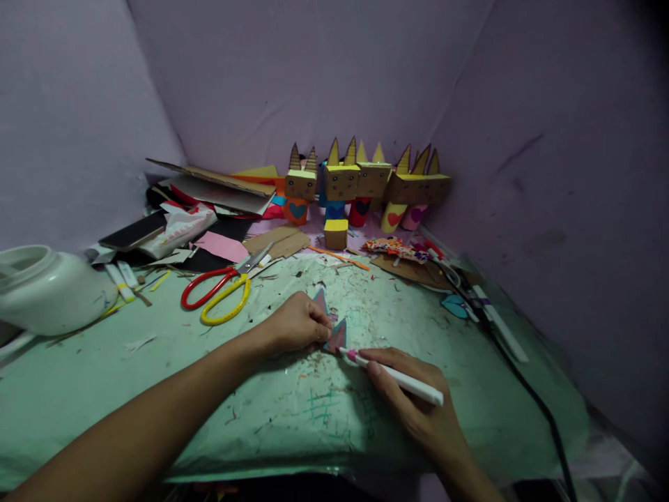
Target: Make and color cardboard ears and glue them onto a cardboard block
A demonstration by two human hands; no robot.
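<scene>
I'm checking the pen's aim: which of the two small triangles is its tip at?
The nearer triangle: the white pen in the right hand has its tip at the lower edge. The farther triangle lies beyond, away from the tip.

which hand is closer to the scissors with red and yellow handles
Left. The left hand is to the right of the scissors, apart from them, fingers at a small triangle; the right hand is farther right, holding a white pen.

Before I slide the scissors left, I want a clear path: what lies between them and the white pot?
The head view shows white strips, a thin yellow strip and small scraps on the green cover between pot and scissors.
</scene>
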